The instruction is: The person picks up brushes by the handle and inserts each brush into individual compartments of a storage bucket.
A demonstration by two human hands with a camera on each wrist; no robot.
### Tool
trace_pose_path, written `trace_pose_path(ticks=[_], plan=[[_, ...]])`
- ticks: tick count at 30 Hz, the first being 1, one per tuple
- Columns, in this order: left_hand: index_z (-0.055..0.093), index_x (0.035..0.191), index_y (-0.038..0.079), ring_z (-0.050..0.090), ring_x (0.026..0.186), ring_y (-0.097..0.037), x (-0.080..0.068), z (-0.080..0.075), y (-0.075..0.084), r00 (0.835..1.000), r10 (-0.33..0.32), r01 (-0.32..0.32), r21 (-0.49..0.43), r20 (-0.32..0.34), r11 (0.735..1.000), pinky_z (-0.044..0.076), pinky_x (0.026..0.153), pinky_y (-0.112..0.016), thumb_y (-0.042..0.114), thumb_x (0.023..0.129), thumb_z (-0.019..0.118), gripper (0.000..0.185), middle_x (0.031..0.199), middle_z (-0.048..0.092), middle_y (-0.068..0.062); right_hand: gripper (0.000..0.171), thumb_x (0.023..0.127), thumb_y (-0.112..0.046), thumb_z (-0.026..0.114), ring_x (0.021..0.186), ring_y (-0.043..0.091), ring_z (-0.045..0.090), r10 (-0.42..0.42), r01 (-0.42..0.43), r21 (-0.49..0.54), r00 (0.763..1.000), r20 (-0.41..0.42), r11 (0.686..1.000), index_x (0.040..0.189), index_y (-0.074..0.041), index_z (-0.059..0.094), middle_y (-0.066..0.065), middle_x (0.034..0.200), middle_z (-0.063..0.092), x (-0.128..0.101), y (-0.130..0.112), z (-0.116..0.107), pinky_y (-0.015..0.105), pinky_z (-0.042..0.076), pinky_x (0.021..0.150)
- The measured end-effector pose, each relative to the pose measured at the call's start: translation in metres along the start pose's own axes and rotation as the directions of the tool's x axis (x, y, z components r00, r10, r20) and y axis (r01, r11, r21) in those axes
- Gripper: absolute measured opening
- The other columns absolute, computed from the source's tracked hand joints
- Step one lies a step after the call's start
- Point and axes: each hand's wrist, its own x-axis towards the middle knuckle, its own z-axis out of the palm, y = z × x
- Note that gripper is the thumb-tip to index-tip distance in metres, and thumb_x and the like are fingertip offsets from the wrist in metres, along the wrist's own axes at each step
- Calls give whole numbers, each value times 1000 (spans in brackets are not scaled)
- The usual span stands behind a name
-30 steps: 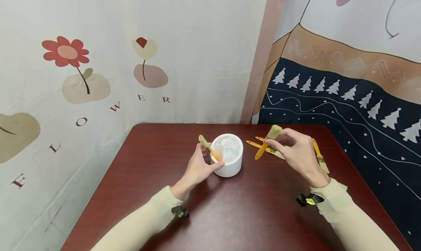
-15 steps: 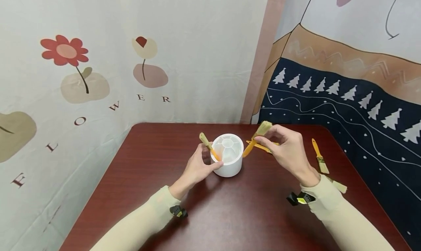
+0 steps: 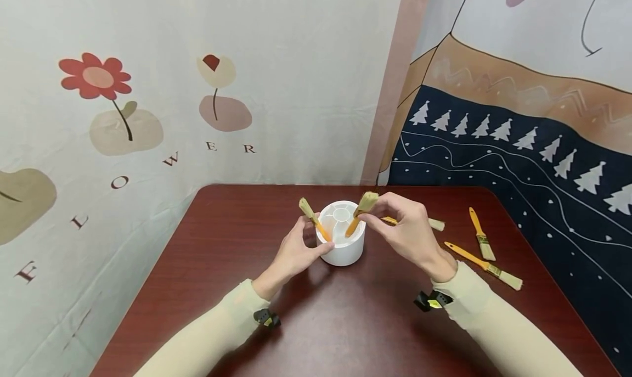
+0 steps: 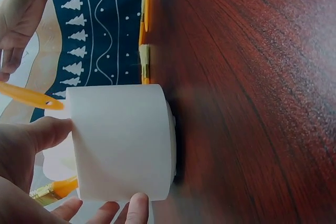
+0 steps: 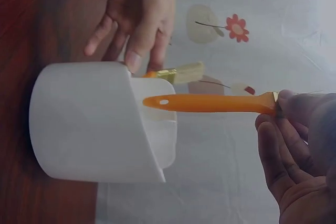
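A white round compartment holder [image 3: 348,252] stands on the table, its rim sloping. My left hand [image 3: 296,248] grips its left side, thumb at the rim and fingers round the wall. One paintbrush [image 3: 307,208] leans inside it, bristles up, close beside the left hand. With thumb and fingertips, my right hand [image 3: 405,229] pinches a second paintbrush [image 5: 210,103] near its metal band. The handle of this brush points down over the holder's opening, bristles up. In the right wrist view its handle tip overlaps the inner dividers.
On the dark red table [image 3: 237,289], a paintbrush [image 3: 481,237] lies at the right, and another paintbrush [image 3: 486,266] rests near the right sleeve. More brush [image 3: 436,224] shows partly hidden behind the right hand. Printed cloths [image 3: 296,91] hang behind the table.
My right hand has carried its paintbrush leftward from above the lying brushes to over the holder. The left hand and the holder have stayed in place.
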Motion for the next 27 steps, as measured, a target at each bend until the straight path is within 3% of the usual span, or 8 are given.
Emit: trace_pose_path(ticks=[4, 11, 18, 27], plan=[[55, 169, 18, 74, 144, -42, -1, 0, 0, 1000, 1, -1, -7, 5, 1000, 55, 124, -65, 30, 96, 96, 84, 153, 76, -18, 31, 89, 7, 97, 91, 13, 83, -27, 26, 18, 999, 30, 1000, 110, -10, 83, 2, 105, 87, 0, 2, 8, 20, 68, 88], [53, 170, 17, 72, 147, -43, -1, -2, 3, 1000, -1, 1, 4, 31, 1000, 54, 125, -66, 28, 98, 95, 85, 156, 74, -22, 27, 93, 1, 96, 91, 10, 79, -46, 51, -77, 997, 63, 996, 111, -15, 82, -2, 105, 84, -3, 9, 17, 29, 70, 83], [52, 171, 17, 72, 147, -44, -2, -3, 4, 999, 10, -10, 2, 36, 1000, 55, 123, -66, 28, 100, 94, 84, 155, 74, -21, 27, 94, 0, 95, 91, 11, 78, -60, 68, -85, 993, 100, 994, 113, -15, 83, -2, 105, 82, -4, 14, 27, 23, 66, 83], [52, 171, 19, 73, 146, -42, -5, -3, 2, 999, 4, -4, -2, 44, 1000, 58, 120, -65, 31, 100, 93, 82, 155, 74, -19, 27, 94, 3, 93, 91, 15, 82, -96, 116, -119, 982, 165, 986, 114, -10, 82, 3, 106, 81, -10, 18, 41, 40, 69, 74]])
